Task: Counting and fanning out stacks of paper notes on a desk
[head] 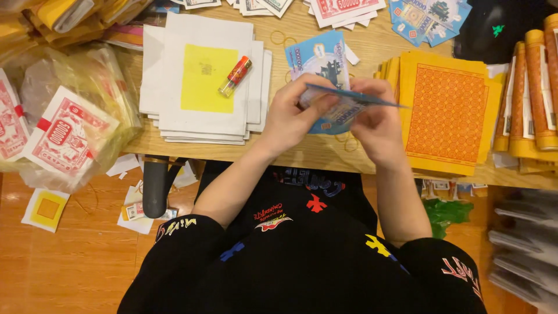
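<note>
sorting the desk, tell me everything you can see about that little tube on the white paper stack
The small tube is a short cylinder with a red printed body and a clear, yellowish cap end, plastic by its look. It lies on its side, tilted diagonally, capped end toward the lower left. It rests on the yellow square at the centre of the top sheet of the white paper stack, at that square's right edge. Neither hand touches it; nothing else does either.

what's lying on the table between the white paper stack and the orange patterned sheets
In the head view, a stack of blue printed notes lies there, with both hands, left and right, holding more blue notes above the table edge.
</note>
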